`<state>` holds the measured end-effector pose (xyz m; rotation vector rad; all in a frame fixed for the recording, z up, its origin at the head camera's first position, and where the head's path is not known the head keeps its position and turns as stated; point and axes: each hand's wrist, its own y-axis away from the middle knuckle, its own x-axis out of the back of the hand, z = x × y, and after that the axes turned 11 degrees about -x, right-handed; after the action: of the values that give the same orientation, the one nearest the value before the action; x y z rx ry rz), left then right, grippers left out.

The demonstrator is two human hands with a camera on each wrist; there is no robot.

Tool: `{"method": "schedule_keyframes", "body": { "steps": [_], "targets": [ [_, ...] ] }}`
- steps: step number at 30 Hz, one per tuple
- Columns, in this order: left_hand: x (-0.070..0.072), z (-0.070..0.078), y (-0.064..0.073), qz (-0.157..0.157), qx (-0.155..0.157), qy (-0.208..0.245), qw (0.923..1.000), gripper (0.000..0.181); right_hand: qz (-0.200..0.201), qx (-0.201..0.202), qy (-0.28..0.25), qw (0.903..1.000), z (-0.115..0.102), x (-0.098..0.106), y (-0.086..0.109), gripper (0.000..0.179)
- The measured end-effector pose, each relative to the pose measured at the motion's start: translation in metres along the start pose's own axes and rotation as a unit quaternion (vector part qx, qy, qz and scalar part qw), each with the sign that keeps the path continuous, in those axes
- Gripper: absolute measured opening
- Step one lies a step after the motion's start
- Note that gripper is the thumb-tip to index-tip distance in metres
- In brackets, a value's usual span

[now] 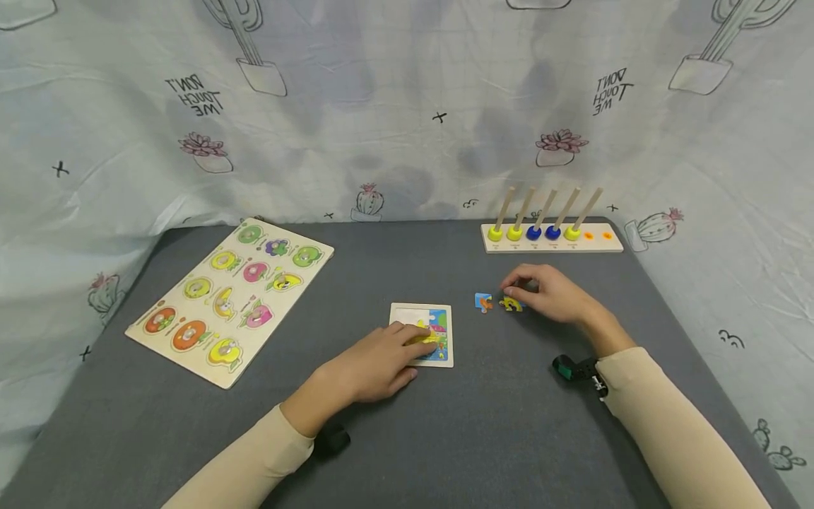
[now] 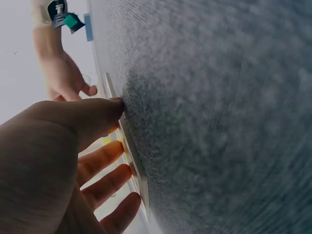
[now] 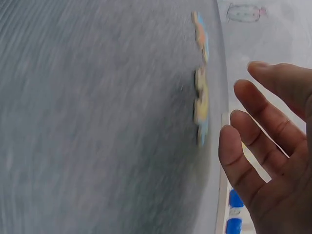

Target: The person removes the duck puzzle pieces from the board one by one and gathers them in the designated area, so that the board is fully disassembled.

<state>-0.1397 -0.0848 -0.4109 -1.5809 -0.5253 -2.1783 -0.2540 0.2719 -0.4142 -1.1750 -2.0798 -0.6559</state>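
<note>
A small square jigsaw tray (image 1: 407, 307) lies in the middle of the dark table, its picture partly filled on the right. My left hand (image 1: 372, 360) rests over its lower left, fingertips on the picture, fingers loosely extended. In the left wrist view the thumb (image 2: 105, 109) lies by the tray's edge. Right of the tray are two loose puzzle pieces: a blue and orange one (image 1: 481, 298) and a yellow one (image 1: 511, 305). My right hand (image 1: 553, 293) is just over the yellow piece. Its fingers (image 3: 251, 105) are spread with nothing between them.
At the left lies a wooden fruit puzzle board (image 1: 210, 283). A wooden peg stand (image 1: 547, 246) with yellow and blue rings is at the back right, beyond the right hand. A patterned white cloth (image 1: 407, 92) hangs behind the table.
</note>
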Motion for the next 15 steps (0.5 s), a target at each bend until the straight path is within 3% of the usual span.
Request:
{"method": "schedule_keyframes", "body": {
  "steps": [15],
  "targets": [
    [-0.001,0.004,-0.001,-0.001,-0.011,-0.036,0.9993,0.052,-0.013,0.069,-0.035,0.9969,-0.030,-0.020,-0.021,0.014]
  ]
}}
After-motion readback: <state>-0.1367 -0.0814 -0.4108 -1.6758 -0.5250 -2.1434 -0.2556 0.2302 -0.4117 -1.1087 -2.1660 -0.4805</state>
